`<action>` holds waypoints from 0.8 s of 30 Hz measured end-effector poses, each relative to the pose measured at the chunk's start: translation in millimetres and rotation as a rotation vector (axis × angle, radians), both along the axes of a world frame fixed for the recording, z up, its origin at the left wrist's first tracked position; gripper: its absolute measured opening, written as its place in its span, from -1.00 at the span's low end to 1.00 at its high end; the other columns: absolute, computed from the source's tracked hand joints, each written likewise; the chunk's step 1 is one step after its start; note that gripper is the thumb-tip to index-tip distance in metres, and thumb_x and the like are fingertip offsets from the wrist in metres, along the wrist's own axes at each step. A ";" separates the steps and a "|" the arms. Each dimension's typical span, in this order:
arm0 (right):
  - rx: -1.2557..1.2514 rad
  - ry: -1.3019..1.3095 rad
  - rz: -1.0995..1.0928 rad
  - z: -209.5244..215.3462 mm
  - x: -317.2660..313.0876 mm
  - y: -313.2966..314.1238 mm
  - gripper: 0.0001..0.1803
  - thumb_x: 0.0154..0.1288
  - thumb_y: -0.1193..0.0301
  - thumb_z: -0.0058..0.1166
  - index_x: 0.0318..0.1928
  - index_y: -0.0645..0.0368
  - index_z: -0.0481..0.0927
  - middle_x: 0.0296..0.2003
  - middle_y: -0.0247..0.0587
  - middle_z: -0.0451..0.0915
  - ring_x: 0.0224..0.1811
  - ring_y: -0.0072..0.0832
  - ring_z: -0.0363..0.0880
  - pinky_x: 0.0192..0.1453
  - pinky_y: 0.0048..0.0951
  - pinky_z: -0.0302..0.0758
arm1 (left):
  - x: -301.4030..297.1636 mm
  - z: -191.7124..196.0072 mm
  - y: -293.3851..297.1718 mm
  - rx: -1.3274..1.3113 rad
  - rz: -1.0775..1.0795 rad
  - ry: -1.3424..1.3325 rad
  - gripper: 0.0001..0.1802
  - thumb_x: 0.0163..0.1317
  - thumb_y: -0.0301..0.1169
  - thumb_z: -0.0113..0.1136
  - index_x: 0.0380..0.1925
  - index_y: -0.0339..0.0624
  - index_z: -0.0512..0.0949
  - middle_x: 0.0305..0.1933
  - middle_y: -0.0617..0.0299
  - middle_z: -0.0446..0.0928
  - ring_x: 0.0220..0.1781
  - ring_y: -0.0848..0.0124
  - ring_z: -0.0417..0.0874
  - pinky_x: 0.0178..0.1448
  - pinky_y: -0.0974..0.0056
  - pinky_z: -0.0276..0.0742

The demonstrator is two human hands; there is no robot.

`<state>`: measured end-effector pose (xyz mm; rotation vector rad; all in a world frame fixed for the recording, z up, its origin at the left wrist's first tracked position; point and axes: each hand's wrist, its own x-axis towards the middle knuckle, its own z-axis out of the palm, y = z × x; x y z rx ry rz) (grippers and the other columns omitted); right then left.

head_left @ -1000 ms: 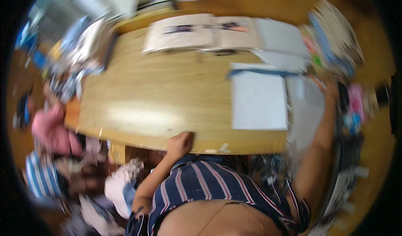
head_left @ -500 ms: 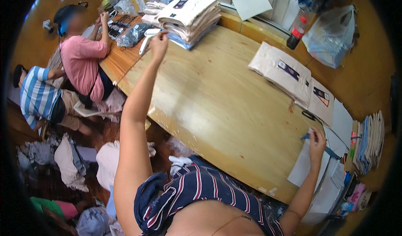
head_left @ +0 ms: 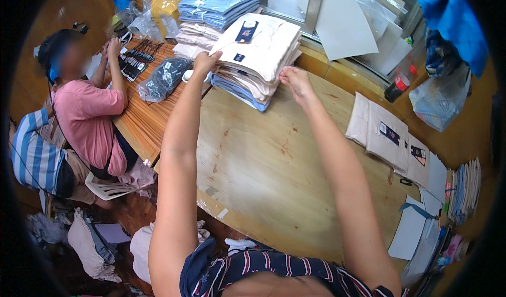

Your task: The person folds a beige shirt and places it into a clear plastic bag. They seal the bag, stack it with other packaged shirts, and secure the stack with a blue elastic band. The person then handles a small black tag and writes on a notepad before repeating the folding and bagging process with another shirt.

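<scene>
Table [head_left: 274, 181], light wood, carries a stack of folded shirts [head_left: 261, 60] at its far edge, cream on top, blue lower down. Left hand [head_left: 203, 62] touches the stack's left side, fingers curled together on the top shirt's edge. Right hand [head_left: 295, 81] just beside the stack's right corner, fingers loosely bent, holding nothing. Dark bagged garment [head_left: 163, 78] lies left of the stack.

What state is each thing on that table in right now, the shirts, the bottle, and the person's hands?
Stack of folded shirts: folded, piled, tilted.
Left hand: gripping the stack's left edge.
Right hand: at the stack's right edge, fingers curled.
Blue shirt pile: folded, tied with string.
Flat shirts: lying side by side.
Bottle: capped, tilted.
</scene>
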<state>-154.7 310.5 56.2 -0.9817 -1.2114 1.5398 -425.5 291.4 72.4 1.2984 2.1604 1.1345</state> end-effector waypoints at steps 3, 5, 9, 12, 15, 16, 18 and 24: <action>-0.076 -0.196 -0.016 -1.8 -22.2 13.3 -0.72 0.09 0.31 0.00 -0.34 0.33 0.47 -0.53 -0.29 0.47 -0.57 -0.58 0.39 -0.43 -0.62 0.37 | -13.3 0.5 0.2 0.109 0.014 0.026 -0.53 -0.15 -0.14 0.26 -0.55 -0.45 0.49 -0.69 0.06 0.49 -0.70 0.36 0.53 -0.56 0.32 0.41; -0.156 -0.258 0.028 10.3 -31.6 8.9 -0.69 0.10 0.28 0.00 -0.32 0.34 0.46 -0.49 -0.25 0.48 -0.54 -0.55 0.39 -0.41 -0.59 0.38 | -23.1 -1.0 -0.1 0.125 0.003 0.128 -0.55 -0.17 -0.14 0.27 -0.61 -0.43 0.50 -0.68 0.08 0.49 -0.68 0.35 0.54 -0.55 0.31 0.43; -0.245 -0.175 0.130 15.9 -41.5 12.4 -0.61 0.13 0.26 -0.02 -0.20 0.38 0.39 -0.32 -0.11 0.47 -0.38 -0.43 0.43 -0.33 -0.47 0.42 | -40.5 -0.9 13.1 -0.009 -0.158 0.013 -0.56 -0.16 -0.17 0.27 -0.55 -0.42 0.47 -0.64 0.08 0.49 -0.62 0.37 0.53 -0.49 0.32 0.44; -0.285 0.067 0.114 21.0 -50.8 12.1 -0.59 0.13 0.33 -0.03 -0.11 0.40 0.31 -0.25 -0.04 0.44 -0.35 -0.38 0.44 -0.31 -0.45 0.43 | -45.5 6.7 18.2 -0.132 -0.248 -0.211 -0.48 -0.11 -0.23 0.26 -0.28 -0.44 0.37 -0.45 0.09 0.48 -0.45 0.40 0.51 -0.42 0.37 0.44; -0.433 0.330 0.129 33.4 -55.5 5.1 -0.67 0.12 0.43 -0.07 -0.12 0.36 0.30 -0.22 -0.02 0.42 -0.40 -0.37 0.44 -0.35 -0.45 0.43 | -47.2 6.2 14.9 -0.005 -0.171 -0.407 -0.44 -0.08 -0.24 0.24 -0.19 -0.39 0.26 -0.38 0.11 0.44 -0.49 0.42 0.51 -0.46 0.41 0.44; -0.435 0.320 0.153 32.4 -53.7 7.6 -0.69 0.11 0.46 -0.08 -0.13 0.35 0.29 -0.26 -0.02 0.42 -0.43 -0.32 0.44 -0.43 -0.44 0.43 | -45.7 6.7 15.5 0.050 -0.160 -0.357 -0.44 -0.07 -0.24 0.23 -0.17 -0.35 0.23 -0.34 0.09 0.42 -0.44 0.40 0.50 -0.45 0.40 0.44; -0.441 0.302 0.174 22.5 -44.0 22.4 -0.73 0.08 0.54 -0.11 -0.16 0.34 0.28 -0.34 -0.03 0.42 -0.49 -0.24 0.44 -0.59 -0.43 0.43 | -38.5 4.0 15.8 0.155 -0.165 -0.266 -0.44 -0.04 -0.25 0.20 -0.14 -0.28 0.18 -0.24 0.03 0.37 -0.34 0.36 0.50 -0.45 0.37 0.45; -0.155 0.227 0.208 14.9 52.9 -62.7 -0.63 0.04 0.46 0.02 -0.11 0.16 0.26 -0.33 -0.22 0.44 -0.45 -0.53 0.44 -0.65 -0.55 0.44 | 64.4 4.0 -98.0 0.503 -0.285 0.312 -0.56 -0.01 -0.40 0.12 -0.14 -0.37 0.26 -0.21 0.03 0.39 -0.18 0.30 0.38 -0.15 0.33 0.34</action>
